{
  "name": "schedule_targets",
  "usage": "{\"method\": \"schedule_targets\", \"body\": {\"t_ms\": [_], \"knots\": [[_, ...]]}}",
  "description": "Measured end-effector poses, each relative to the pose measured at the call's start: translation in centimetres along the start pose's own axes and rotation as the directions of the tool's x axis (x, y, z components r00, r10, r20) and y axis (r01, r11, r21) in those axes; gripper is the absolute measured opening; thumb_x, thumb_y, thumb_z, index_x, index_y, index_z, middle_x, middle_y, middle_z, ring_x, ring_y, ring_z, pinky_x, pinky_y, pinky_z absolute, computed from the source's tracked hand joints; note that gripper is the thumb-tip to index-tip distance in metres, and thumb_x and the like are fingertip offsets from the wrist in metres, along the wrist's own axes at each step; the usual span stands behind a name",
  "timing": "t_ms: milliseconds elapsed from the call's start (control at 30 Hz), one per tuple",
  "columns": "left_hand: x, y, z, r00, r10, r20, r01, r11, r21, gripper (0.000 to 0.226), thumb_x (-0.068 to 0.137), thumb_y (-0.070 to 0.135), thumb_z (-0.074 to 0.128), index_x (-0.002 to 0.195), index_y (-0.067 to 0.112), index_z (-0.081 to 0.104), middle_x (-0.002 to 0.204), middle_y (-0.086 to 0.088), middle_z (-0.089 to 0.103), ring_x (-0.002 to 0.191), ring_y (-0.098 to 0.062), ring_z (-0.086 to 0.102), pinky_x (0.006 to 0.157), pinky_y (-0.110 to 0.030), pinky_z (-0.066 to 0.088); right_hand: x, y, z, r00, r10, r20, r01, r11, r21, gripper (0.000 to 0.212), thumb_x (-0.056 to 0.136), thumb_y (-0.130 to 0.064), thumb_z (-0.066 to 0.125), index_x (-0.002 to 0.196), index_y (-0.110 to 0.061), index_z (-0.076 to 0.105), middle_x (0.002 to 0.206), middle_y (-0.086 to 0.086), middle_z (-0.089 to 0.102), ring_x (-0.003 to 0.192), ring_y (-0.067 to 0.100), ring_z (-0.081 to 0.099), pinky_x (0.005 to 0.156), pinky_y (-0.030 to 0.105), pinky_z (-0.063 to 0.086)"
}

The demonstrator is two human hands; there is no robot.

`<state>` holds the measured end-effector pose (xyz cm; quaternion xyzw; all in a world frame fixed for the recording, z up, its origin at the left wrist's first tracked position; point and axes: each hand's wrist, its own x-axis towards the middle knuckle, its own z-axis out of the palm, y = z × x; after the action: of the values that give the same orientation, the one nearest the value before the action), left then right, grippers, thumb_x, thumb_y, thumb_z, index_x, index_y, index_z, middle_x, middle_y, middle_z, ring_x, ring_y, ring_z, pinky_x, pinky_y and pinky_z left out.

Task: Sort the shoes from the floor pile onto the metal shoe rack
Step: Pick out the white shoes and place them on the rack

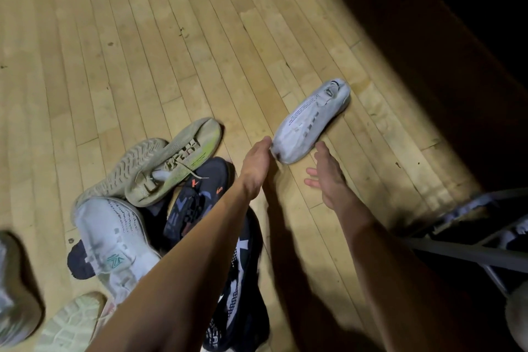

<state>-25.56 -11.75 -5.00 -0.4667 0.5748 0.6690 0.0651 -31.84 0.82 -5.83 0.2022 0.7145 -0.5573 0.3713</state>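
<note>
A white sneaker lies alone on the wood floor, apart from the pile. My left hand reaches out straight, and its fingertips touch the sneaker's near end. Just right of that end hovers my right hand, fingers spread and holding nothing. The pile sits lower left: a tan and yellow-green sneaker on top, an overturned tan sole, a white sneaker with a teal logo, and black sneakers partly hidden under my left forearm. The metal shoe rack shows its grey bars at the lower right.
A shoe is partly visible on the rack at the right edge. More shoes lie at the left edge and the bottom left. Bare wood floor stretches beyond the pile. The far right is in deep shadow.
</note>
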Motion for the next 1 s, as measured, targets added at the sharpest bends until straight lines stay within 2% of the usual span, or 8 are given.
{"method": "schedule_targets", "body": {"t_ms": [67, 200, 333, 433, 567, 733, 933, 1000], "knots": [[0.4, 0.1, 0.2, 1.0, -0.009, 0.005, 0.009, 1.0, 0.015, 0.034, 0.098, 0.048, 0.034, 0.09, 0.027, 0.061, 0.105, 0.004, 0.064, 0.109, -0.022, 0.058, 0.108, -0.042, 0.041, 0.3, 0.2, -0.4, 0.998, -0.005, 0.057, 0.005, 1.0, 0.002, 0.056, 0.099, -0.055, 0.032, 0.146, -0.027, 0.04, 0.149, -0.001, 0.041, 0.118, 0.025, 0.055, 0.08, 0.034, 0.052], [1.4, -0.2, 0.4, 0.999, 0.003, 0.052, -0.007, 0.996, 0.084, 0.057, 0.091, 0.057, 0.034, 0.12, 0.018, 0.063, 0.126, -0.009, 0.064, 0.119, -0.028, 0.057, 0.105, -0.039, 0.041, 0.8, 0.4, -0.9, 0.989, -0.025, 0.147, 0.03, 0.999, -0.029, 0.06, 0.099, -0.06, 0.026, 0.15, -0.03, 0.032, 0.156, -0.004, 0.031, 0.119, 0.024, 0.052, 0.079, 0.033, 0.051], [2.3, 0.2, 0.3, 0.998, -0.013, 0.059, 0.004, 0.99, 0.141, 0.062, 0.086, 0.057, 0.037, 0.126, 0.014, 0.059, 0.135, -0.009, 0.059, 0.124, -0.029, 0.055, 0.11, -0.045, 0.039, 0.8, 0.2, -0.4, 0.983, -0.031, 0.182, 0.043, 0.997, -0.061, 0.066, 0.094, -0.067, 0.027, 0.151, -0.033, 0.031, 0.156, -0.007, 0.032, 0.12, 0.022, 0.052, 0.073, 0.029, 0.051], [2.1, 0.4, 0.2, 0.999, -0.001, 0.046, -0.005, 0.992, 0.124, 0.037, 0.09, 0.043, 0.04, 0.105, 0.018, 0.062, 0.115, -0.008, 0.064, 0.1, -0.024, 0.059, 0.098, -0.04, 0.046, 0.6, -0.1, -0.6, 0.983, -0.03, 0.181, 0.036, 0.999, -0.028, 0.066, 0.096, -0.065, 0.026, 0.151, -0.03, 0.032, 0.153, -0.002, 0.038, 0.124, 0.024, 0.051, 0.089, 0.037, 0.05], [1.1, 1.1, 0.7, 0.998, 0.056, 0.0, -0.056, 0.998, 0.027, 0.027, 0.09, 0.004, 0.051, 0.112, 0.011, 0.063, 0.096, -0.006, 0.067, 0.074, -0.018, 0.063, 0.061, -0.025, 0.052, -0.3, -0.8, -1.5, 0.981, -0.037, 0.191, 0.042, 0.999, -0.027, 0.068, 0.098, -0.063, 0.023, 0.149, -0.021, 0.037, 0.15, 0.004, 0.044, 0.13, 0.027, 0.048, 0.097, 0.039, 0.046], [-1.0, 1.7, 1.1, 0.996, 0.074, -0.058, -0.078, 0.994, -0.075, 0.026, 0.087, -0.007, 0.043, 0.09, 0.012, 0.061, 0.092, -0.011, 0.066, 0.076, -0.026, 0.062, 0.063, -0.034, 0.054, -2.5, -1.0, -2.3, 0.979, -0.045, 0.201, 0.053, 0.998, -0.033, 0.068, 0.1, -0.06, 0.018, 0.146, -0.017, 0.044, 0.146, 0.006, 0.05, 0.129, 0.028, 0.05, 0.103, 0.044, 0.045], [-4.9, 4.0, -1.7, 0.951, 0.235, -0.201, -0.234, 0.972, 0.031, 0.02, 0.097, 0.005, 0.045, 0.097, 0.004, 0.065, 0.077, -0.006, 0.063, 0.062, -0.017, 0.059, 0.051, -0.027, 0.056, -6.4, -3.4, -3.5, 0.959, -0.257, 0.121, 0.267, 0.96, -0.079, 0.061, 0.101, -0.056, 0.023, 0.127, -0.019, 0.063, 0.119, 0.0, 0.069, 0.099, 0.017, 0.062, 0.079, 0.031, 0.048], [-6.4, 4.9, -3.5, 0.939, 0.294, -0.179, -0.273, 0.953, 0.134, 0.025, 0.097, 0.008, 0.046, 0.107, 0.005, 0.068, 0.085, -0.008, 0.066, 0.071, -0.019, 0.06, 0.063, -0.032, 0.059, -8.7, -4.6, -3.7, 0.93, -0.363, 0.057, 0.366, 0.928, -0.074, 0.051, 0.096, -0.056, 0.033, 0.114, -0.025, 0.069, 0.112, -0.003, 0.071, 0.091, 0.012, 0.06, 0.074, 0.028, 0.044]]}}
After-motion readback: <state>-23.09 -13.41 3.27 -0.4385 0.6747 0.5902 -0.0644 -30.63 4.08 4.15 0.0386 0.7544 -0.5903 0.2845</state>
